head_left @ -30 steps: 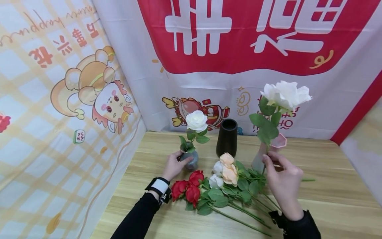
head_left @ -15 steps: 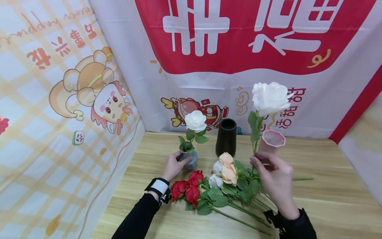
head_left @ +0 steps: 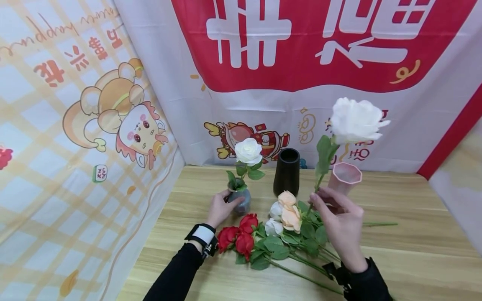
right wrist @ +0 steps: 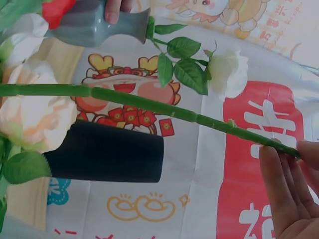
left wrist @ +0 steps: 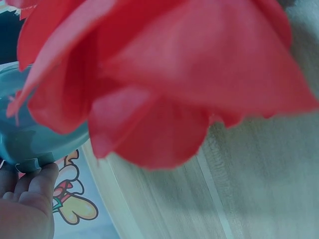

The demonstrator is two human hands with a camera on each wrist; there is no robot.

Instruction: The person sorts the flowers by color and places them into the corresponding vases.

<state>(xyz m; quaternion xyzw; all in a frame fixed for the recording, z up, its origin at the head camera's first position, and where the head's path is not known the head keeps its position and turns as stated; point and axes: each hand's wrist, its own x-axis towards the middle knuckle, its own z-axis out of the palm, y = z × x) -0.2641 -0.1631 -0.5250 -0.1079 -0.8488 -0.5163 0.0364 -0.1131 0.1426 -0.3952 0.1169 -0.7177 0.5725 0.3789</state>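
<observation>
My left hand holds a small grey-blue vase by its side. In that vase stands a white rose with green leaves. With thumb and fingertips my right hand pinches the stem of another white rose, whose bloom leans up and to the right above the table. Its green stem crosses the right wrist view, curving slightly. A red rose fills most of the left wrist view and partly covers the vase; left fingers touch the vase there.
A black vase stands at the back, with a pink vase behind my right hand. Red roses, peach roses and white roses lie across the wooden table. Printed cloth hangs behind and left.
My right hand has moved left with the white rose, away from in front of the pink vase, and the stem now tilts right. My left hand stays on the grey-blue vase.
</observation>
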